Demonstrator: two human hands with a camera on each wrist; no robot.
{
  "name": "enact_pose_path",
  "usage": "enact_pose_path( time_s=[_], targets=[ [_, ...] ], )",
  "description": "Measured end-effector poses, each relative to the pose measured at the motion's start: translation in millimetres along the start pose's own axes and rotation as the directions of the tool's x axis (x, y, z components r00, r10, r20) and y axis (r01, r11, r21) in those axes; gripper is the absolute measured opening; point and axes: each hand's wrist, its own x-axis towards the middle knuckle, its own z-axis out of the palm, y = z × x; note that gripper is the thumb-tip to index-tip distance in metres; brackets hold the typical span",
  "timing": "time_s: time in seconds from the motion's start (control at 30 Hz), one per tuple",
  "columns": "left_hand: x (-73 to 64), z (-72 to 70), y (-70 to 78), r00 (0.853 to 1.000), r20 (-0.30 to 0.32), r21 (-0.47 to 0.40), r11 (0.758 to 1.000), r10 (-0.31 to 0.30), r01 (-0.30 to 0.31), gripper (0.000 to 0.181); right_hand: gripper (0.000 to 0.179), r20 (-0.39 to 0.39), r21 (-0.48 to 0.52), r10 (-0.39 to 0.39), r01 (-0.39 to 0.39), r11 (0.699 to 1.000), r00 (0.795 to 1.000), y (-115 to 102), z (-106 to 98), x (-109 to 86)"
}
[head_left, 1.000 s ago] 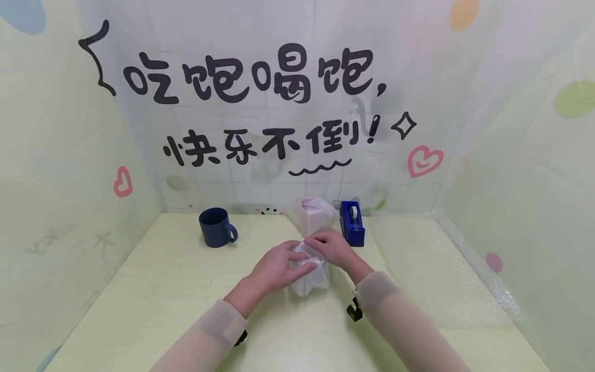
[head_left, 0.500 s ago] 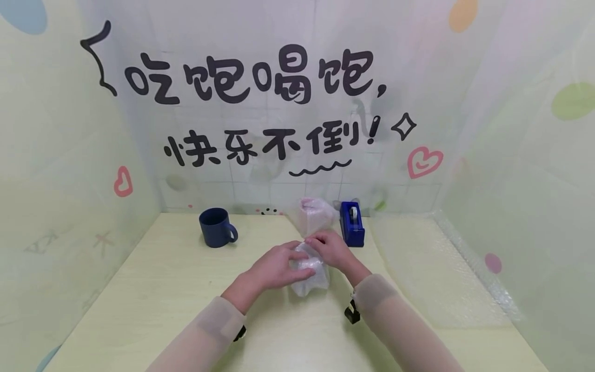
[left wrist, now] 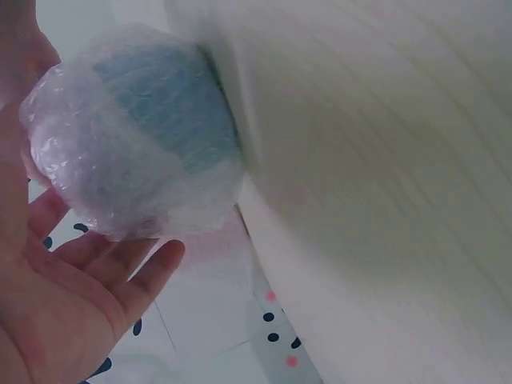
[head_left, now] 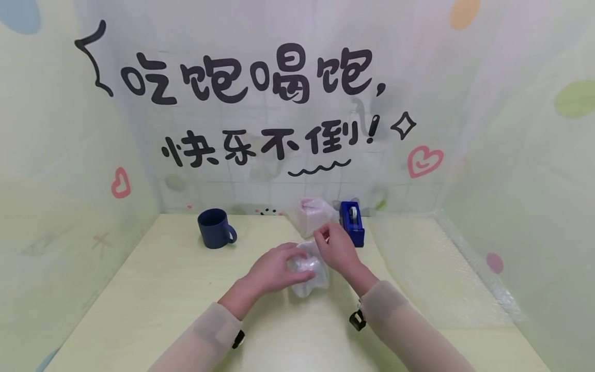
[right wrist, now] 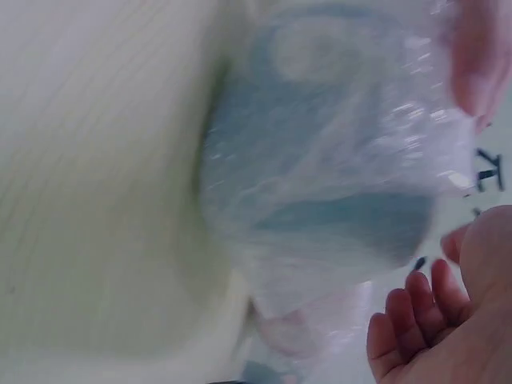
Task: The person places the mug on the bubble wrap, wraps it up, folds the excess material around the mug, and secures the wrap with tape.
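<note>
A blue mug wrapped in bubble wrap (head_left: pixel 312 273) stands on the table in front of me; its blue side (left wrist: pixel 172 104) and handle show through the film in the wrist views. My left hand (head_left: pixel 275 271) holds it from the left, thumb and fingers around its upper part. My right hand (head_left: pixel 338 249) is raised just off the upper right of the wrapped mug. Its fingers (right wrist: pixel 412 320) are loosely curled, with nothing seen between them.
Behind the wrapped mug is a pinkish bubble-wrapped bundle (head_left: pixel 312 217), beside a blue tape dispenser (head_left: pixel 351 225). An unwrapped dark blue mug (head_left: pixel 215 229) stands at the back left. A sheet of bubble wrap (head_left: pixel 432 274) lies along the right side of the table.
My right hand has come away from the top of the wrapped mug, rising and shifting slightly right. My left hand keeps its hold, the thumb a little lower.
</note>
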Motion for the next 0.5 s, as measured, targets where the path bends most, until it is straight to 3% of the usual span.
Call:
enact_pose_path(
  time_s=[0.1, 0.2, 0.27, 0.3, 0.5],
  targets=[
    [-1.6, -5.3, 2.1, 1.000, 0.007, -0.018, 1.000, -0.011, 0.011, 0.049, 0.032, 0.123, -0.010, 0.095, -0.094, 0.995, 0.988, -16, -17, -13.8],
    [-2.5, -10.8, 2.3, 1.000, 0.017, -0.041, 0.999, -0.002, 0.003, 0.038, 0.045, 0.326, -0.042, 0.180, -0.176, 0.984, 0.928, -27, -30, -29.2],
    [-3.8, -13.5, 0.8, 1.000, 0.023, -0.055, 0.998, 0.009, -0.008, 0.034, 0.049, 0.412, -0.041, 0.202, -0.203, 0.978, 0.889, -30, -33, -37.0],
    [-4.5, -14.5, -0.3, 1.000, 0.026, -0.061, 0.998, 0.015, -0.013, 0.034, 0.051, 0.431, -0.035, 0.202, -0.208, 0.977, 0.879, -31, -33, -40.0],
    [-9.7, -19.4, -11.8, 0.999, 0.032, -0.082, 0.996, -0.034, 0.036, 0.044, 0.053, 0.428, 0.036, 0.179, -0.214, 0.976, 0.886, -26, -26, -49.9]
  ],
)
